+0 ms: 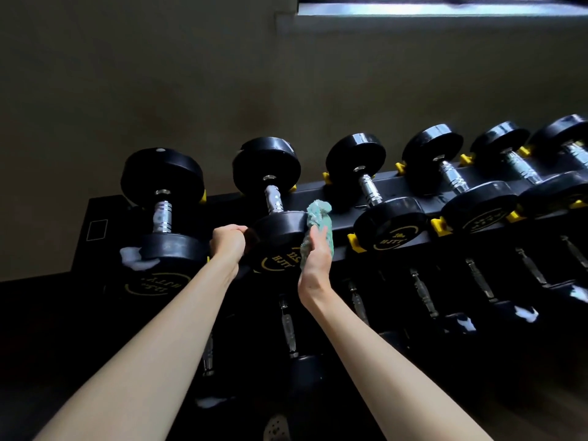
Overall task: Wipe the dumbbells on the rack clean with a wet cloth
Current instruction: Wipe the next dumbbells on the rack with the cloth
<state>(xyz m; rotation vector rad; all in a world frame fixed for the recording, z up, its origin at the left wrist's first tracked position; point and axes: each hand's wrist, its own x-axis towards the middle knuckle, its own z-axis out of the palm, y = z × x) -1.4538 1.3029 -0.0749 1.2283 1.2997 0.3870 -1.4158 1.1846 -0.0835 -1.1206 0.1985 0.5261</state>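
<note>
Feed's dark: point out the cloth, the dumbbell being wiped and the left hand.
green cloth (319,214): head view, bunched top.
second dumbbell from left (276,229): head view, near weight's rim.
left hand (228,241): head view, its back.

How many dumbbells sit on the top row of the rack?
6 in a line: far left, second touched by the cloth, third, fourth, fifth, and a sixth cut off at the right edge. More may be hidden beyond it.

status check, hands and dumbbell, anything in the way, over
Left hand grips second dumbbell at its near head. Right hand holds teal cloth against that head's right side. White foam on first dumbbell; nothing blocking.
</note>
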